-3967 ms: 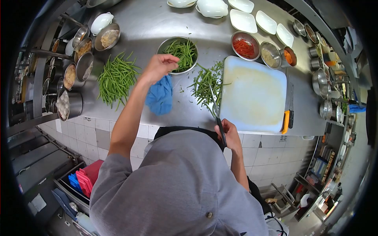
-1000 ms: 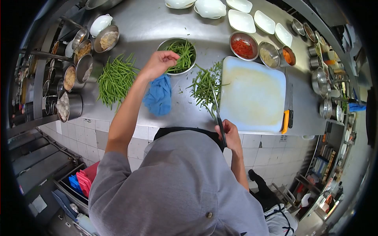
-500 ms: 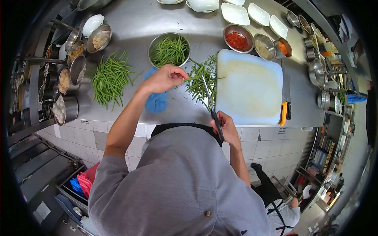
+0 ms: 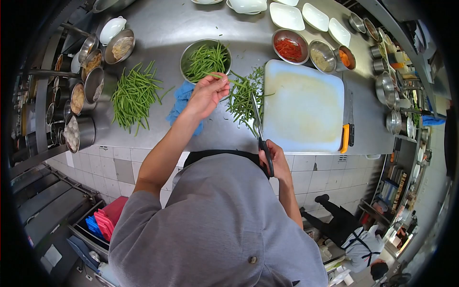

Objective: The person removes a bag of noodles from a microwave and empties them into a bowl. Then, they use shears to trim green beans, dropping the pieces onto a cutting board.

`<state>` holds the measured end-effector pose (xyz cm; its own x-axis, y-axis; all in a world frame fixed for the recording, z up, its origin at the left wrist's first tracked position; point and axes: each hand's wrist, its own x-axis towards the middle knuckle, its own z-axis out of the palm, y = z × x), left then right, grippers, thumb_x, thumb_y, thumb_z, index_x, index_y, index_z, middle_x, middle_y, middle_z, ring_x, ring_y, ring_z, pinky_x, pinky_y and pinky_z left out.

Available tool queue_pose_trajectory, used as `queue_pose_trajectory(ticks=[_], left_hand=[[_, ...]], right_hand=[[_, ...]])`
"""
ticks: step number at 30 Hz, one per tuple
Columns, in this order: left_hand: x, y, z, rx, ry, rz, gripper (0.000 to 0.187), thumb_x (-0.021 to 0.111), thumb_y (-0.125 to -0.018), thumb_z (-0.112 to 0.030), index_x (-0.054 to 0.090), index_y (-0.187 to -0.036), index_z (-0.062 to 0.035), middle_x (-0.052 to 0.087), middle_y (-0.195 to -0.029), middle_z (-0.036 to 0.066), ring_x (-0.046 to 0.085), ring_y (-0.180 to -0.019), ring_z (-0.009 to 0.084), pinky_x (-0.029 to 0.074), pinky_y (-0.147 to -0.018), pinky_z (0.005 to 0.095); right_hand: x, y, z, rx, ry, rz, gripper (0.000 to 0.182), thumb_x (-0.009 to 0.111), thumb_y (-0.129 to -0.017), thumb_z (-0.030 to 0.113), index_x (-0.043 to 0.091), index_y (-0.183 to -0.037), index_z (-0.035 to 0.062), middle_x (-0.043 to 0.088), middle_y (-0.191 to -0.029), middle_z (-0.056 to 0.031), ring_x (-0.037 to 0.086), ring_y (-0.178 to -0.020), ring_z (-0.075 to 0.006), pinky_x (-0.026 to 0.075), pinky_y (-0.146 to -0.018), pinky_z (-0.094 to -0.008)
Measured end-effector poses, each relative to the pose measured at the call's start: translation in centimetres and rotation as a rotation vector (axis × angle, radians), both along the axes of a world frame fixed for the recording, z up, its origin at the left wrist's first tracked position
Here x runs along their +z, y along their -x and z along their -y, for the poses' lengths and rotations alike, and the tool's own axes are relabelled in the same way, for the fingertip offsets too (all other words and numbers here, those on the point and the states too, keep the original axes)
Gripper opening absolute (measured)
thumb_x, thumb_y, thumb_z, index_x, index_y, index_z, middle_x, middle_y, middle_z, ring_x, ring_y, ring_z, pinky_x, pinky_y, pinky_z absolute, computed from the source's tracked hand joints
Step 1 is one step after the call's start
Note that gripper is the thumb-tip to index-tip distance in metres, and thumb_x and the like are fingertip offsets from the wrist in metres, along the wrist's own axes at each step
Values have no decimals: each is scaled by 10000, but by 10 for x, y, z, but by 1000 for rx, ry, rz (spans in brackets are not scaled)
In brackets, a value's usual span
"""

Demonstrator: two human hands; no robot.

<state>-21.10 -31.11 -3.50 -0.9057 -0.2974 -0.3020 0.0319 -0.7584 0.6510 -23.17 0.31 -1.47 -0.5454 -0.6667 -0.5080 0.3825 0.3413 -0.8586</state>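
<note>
My left hand [image 4: 208,94] is closed, pinching a green bean [image 4: 215,75] between thumb and fingertips near the front rim of a metal bowl [image 4: 182,62]. Green beans [image 4: 205,61] fill that bowl. In my right hand [image 4: 278,160], by the table's front edge, are black-handled scissors [image 4: 256,115] with the blades pointing away from me. Below the blades lies a heap of bean trimmings [image 4: 241,98], beside the white cutting board [image 4: 303,105]. To the left, a larger pile of long green beans [image 4: 135,95] rests on the steel table. A blue cloth [image 4: 179,105] is partly hidden under my left forearm.
A yellow-handled knife [image 4: 345,137] lies right of the board. Behind it stand bowls of red strips [image 4: 289,49] and other cut food, with white dishes [image 4: 287,16] farther back. Metal containers [image 4: 86,131] line the left edge. Another person [image 4: 354,239] is behind me at lower right.
My left hand has moved up toward the bowl with the bean, away from the scissors. The scissors have shifted slightly right and toward me. The other person has moved farther into view.
</note>
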Motion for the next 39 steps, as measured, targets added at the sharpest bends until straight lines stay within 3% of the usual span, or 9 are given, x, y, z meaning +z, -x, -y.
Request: queue_pose_trajectory(ticks=[9,17,22,26,28,30,33,37,39], left_hand=[[1,-2,-12,35,-18,-3,116,667,-948,-95,638,-1054,-61,664,-949,43,659,-855,127,561,-760,249],[-12,-12,-19,35,24,38,138,663,-946,-81,632,-1079,-63,668,-942,34,668,-882,127,558,-755,255],[-5,-26,-5,85,218,74,179,672,-917,-66,645,-1094,-59,658,-920,13,639,-822,107,524,-700,248],[-6,-68,59,119,451,115,251,684,-857,-46,655,-1106,-55,641,-886,0,592,-772,74,487,-661,249],[2,-99,112,131,712,346,386,714,-800,-69,644,-1180,-68,646,-839,13,587,-727,92,477,-639,254],[3,-126,154,143,1211,724,511,754,-778,-136,601,-1261,-72,663,-860,37,620,-755,136,504,-667,288],[22,-134,175,439,2045,996,580,772,-778,-169,560,-1309,-67,683,-892,75,647,-783,169,526,-700,310],[24,-77,153,239,1353,531,423,751,-839,-156,624,-1226,-40,693,-965,78,650,-866,138,526,-781,291],[19,-35,120,135,1368,461,261,729,-864,-144,685,-1091,-24,701,-917,69,654,-841,134,531,-779,285]], right_hand=[[-3,3,13,23,57,-37,398,760,-900,348,484,-824,71,464,-638,56,426,-551,-22,324,-485,-203],[0,0,13,-19,-106,-28,424,760,-905,303,441,-709,104,462,-581,48,457,-492,-34,356,-440,-214],[-10,-5,6,-39,-148,-28,442,768,-898,309,432,-693,107,472,-572,47,459,-491,-37,365,-446,-221],[-14,-6,0,-48,-176,-70,450,775,-891,324,438,-692,102,481,-578,42,463,-496,-41,381,-457,-227],[-15,-5,-3,-61,-190,-80,454,778,-887,332,440,-691,100,489,-585,40,466,-501,-43,387,-462,-228],[-18,-4,-5,-67,-204,-89,459,780,-884,338,441,-690,98,498,-593,36,470,-506,-45,390,-465,-226],[-16,-2,-3,-66,-223,-149,464,784,-879,349,447,-688,93,506,-600,33,477,-513,-48,395,-468,-226],[-15,2,3,-49,-227,-162,463,784,-878,353,455,-689,87,501,-597,33,475,-517,-47,390,-470,-228],[-14,1,6,-42,-230,-184,461,784,-878,352,459,-690,85,500,-595,33,471,-517,-47,384,-470,-229]])
